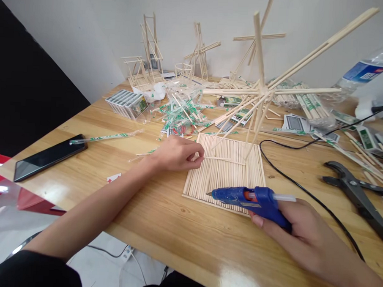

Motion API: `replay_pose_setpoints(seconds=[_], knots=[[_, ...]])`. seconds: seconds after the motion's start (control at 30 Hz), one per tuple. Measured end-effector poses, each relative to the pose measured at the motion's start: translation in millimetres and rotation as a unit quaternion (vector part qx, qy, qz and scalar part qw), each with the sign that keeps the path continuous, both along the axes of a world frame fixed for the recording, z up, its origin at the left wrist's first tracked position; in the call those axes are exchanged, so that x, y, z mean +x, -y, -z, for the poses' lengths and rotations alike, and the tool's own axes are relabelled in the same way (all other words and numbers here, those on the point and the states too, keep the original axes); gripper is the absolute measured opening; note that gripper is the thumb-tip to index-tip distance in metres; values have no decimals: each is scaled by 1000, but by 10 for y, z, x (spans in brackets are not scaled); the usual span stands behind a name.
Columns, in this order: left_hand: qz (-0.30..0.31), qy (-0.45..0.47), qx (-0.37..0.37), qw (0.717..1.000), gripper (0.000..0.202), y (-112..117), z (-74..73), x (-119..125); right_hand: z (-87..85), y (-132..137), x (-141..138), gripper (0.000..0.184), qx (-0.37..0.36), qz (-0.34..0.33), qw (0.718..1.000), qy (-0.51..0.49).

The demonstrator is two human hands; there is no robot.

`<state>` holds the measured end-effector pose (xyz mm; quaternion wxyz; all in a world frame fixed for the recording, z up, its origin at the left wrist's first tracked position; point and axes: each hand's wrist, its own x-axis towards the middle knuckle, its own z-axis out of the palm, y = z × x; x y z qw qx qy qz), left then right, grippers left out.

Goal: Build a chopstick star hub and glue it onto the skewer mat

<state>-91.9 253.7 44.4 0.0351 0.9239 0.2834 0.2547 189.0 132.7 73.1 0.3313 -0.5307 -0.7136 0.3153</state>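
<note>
In my right hand is a blue hot glue gun, a clear glue stick poking out of its back and its nozzle pointing left. The nozzle is over the front part of a flat base of wooden sticks. My left hand is closed in a pinch at the base's left side, on the end of a thin wooden stick that reaches right across the base. Rising from the base on slim legs is a windmill-like stick frame with long blades spread out.
Behind lie crumpled plastic wrappers, wrapped stick bundles and a pack of small boxes. More stick models stand by the wall. A phone lies left; pliers and a black cable lie right, below a water bottle.
</note>
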Motion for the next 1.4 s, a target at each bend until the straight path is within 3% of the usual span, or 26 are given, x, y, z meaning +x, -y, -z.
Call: replay_pose_setpoints(seconds=[0.07,0.13,0.57,1.4], knots=[[6,-16,25,1000,17,-1,0,1,10,5,9,27,20,-92,993,71],[8,-25,33,999,18,3,-10,3,25,10,22,29,49,-122,985,112],[35,-6,97,995,13,3,20,12,6,12,-2,29,49,-156,971,174],[36,-17,85,996,14,-7,53,12,-24,31,98,32,13,-151,968,198]])
